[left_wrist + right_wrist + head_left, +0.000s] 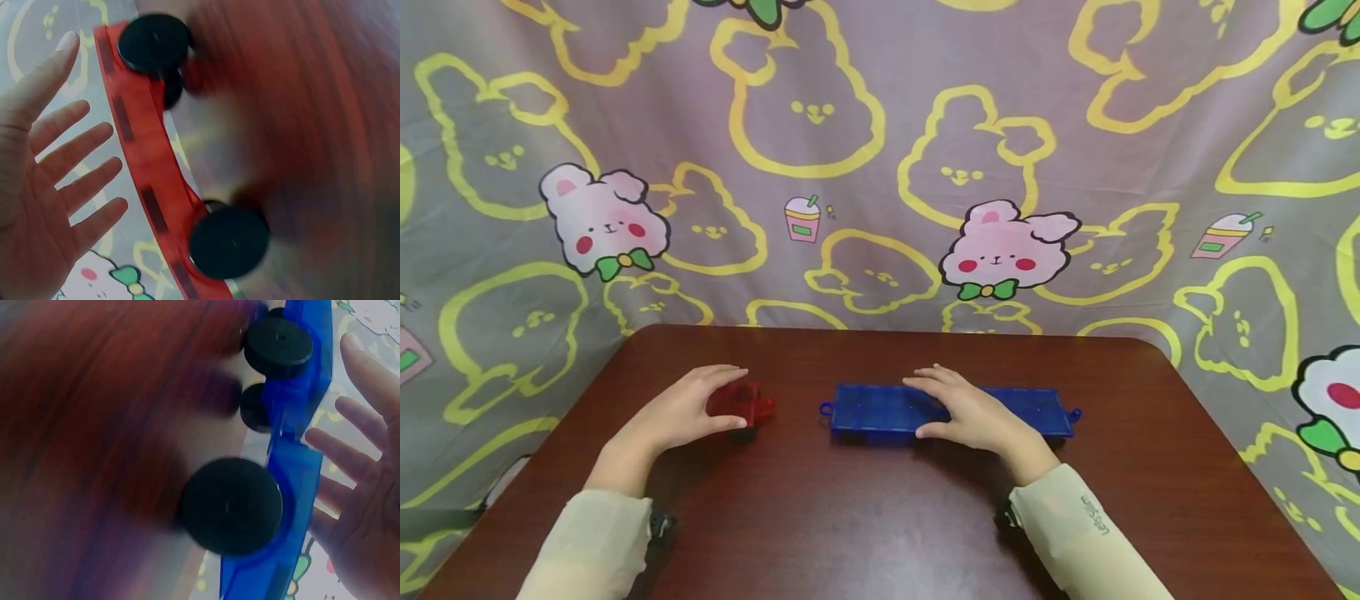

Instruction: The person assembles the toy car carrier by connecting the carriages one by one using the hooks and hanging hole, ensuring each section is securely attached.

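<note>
A red toy wagon (pixel 743 402) with black wheels (pixel 229 242) stands on the table, a small hook at its right end. My left hand (pixel 685 408) is poised at its left part, thumb and fingers spread apart and hiding some of it. To the right, blue toy wagons (pixel 874 412) sit end to end in a row, with a loop at the left end and a hook at the right. Over the middle of that row is my right hand (pixel 973 414), its fingers extended. Black wheels (pixel 232 506) carry the blue wagons. Neither hand grips anything.
The brown wooden table (pixel 820 517) has rounded far corners. Behind it hangs a curtain (pixel 865 75) printed with rabbits and cups. A bare stretch of tabletop separates the red wagon from the blue ones.
</note>
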`<control>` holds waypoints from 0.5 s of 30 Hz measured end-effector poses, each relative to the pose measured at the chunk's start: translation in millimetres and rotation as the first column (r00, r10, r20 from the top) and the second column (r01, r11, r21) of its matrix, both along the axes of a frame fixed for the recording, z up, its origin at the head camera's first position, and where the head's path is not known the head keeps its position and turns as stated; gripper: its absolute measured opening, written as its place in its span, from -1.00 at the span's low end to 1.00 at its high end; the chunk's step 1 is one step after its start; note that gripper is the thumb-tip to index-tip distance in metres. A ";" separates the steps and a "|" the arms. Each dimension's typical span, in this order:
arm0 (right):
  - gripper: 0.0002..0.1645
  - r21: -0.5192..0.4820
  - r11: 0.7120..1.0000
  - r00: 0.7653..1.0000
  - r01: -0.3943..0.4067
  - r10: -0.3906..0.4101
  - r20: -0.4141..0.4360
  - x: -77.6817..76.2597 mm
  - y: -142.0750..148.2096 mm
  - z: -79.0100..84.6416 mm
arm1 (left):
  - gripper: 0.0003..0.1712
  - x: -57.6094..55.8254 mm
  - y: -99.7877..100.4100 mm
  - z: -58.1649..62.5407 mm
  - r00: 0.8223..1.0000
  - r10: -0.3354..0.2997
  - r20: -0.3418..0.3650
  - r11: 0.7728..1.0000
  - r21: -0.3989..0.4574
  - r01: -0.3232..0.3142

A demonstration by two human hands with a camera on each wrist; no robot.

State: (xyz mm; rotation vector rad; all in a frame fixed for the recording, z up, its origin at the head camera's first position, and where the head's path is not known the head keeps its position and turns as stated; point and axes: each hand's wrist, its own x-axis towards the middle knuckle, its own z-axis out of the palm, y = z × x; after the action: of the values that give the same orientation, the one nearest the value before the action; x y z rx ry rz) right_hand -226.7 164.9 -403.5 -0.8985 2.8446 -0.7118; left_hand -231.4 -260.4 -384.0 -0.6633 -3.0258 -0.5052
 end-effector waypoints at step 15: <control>-0.08 0.016 0.997 0.997 -0.075 0.075 0.010 -9.3 -29.8 -7.2 | -0.05 1.4 -27.0 -9.2 0.998 0.024 0.065 0.998 0.065 -0.028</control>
State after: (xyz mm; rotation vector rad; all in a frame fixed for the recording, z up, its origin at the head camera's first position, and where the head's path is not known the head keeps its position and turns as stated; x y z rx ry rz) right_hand -236.0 135.1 -410.7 -0.9912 2.7879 -0.6816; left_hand -230.1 -287.5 -393.2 -0.6154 -3.0576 -0.6338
